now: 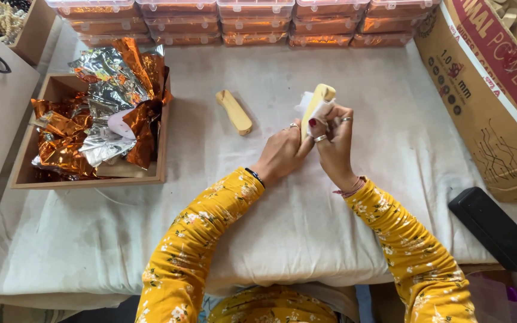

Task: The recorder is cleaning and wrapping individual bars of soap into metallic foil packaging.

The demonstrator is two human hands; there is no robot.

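Near the frame's centre, the left hand and right hand close together on a pale wooden piece wrapped in white cloth, below stacked clear orange-filled boxes along the top edge and left of a brown red-banded carton.

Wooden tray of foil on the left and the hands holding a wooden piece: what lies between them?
One loose wooden piece on the cloth, seen in the head view.
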